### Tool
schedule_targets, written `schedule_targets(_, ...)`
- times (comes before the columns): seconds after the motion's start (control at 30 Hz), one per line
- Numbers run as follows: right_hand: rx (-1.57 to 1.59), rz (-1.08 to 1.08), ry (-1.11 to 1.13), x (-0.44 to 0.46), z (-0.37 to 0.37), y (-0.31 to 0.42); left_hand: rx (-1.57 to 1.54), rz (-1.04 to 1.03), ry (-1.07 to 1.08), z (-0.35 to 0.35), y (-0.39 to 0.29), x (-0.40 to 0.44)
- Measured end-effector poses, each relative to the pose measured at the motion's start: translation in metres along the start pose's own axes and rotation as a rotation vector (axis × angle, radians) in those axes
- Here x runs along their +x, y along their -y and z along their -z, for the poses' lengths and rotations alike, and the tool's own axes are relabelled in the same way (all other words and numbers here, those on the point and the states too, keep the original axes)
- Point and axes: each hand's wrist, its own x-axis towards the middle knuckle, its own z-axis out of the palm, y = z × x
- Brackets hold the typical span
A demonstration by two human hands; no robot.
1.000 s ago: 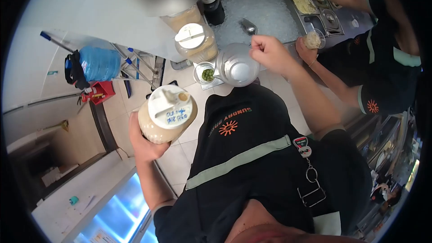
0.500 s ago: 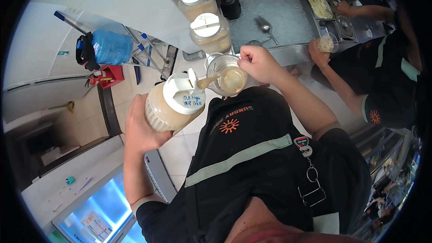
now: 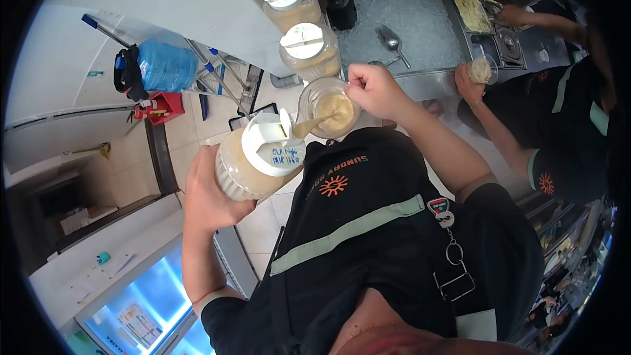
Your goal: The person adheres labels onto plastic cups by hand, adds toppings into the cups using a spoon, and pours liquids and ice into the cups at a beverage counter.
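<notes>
My left hand (image 3: 211, 190) is wrapped round a ribbed plastic pitcher (image 3: 240, 174) of light-brown liquid, its white lid marked with blue handwriting. The pitcher is tilted to the right, and a stream of liquid (image 3: 307, 126) runs from its spout. Below the spout, a clear jug (image 3: 309, 102) catches the stream; frothy tan liquid lies in its bottom. My right hand (image 3: 378, 92) grips this jug at its handle side, fingers closed, the handle itself mostly hidden.
Similar white-lidded pitchers (image 3: 307, 52) stand beyond the jug. Behind them an ice bin (image 3: 420, 13) holds a metal scoop (image 3: 389, 38). At right, a co-worker's hand (image 3: 468, 85) holds a cup. A blue water bottle (image 3: 167, 67) and a red bin (image 3: 169, 106) are at left.
The stream from the pitcher has grown thicker, and the liquid in the jug is higher and frothier. The pitcher has tilted slightly more. The co-worker's cup has shifted slightly in view.
</notes>
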Motion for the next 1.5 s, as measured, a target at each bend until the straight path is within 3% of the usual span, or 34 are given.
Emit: schedule_targets(1.5, -0.020, 0.001, 0.016, 0.005, -0.013, -0.009, 0.051, 0.050, -0.009, -0.002, 0.006, -0.003)
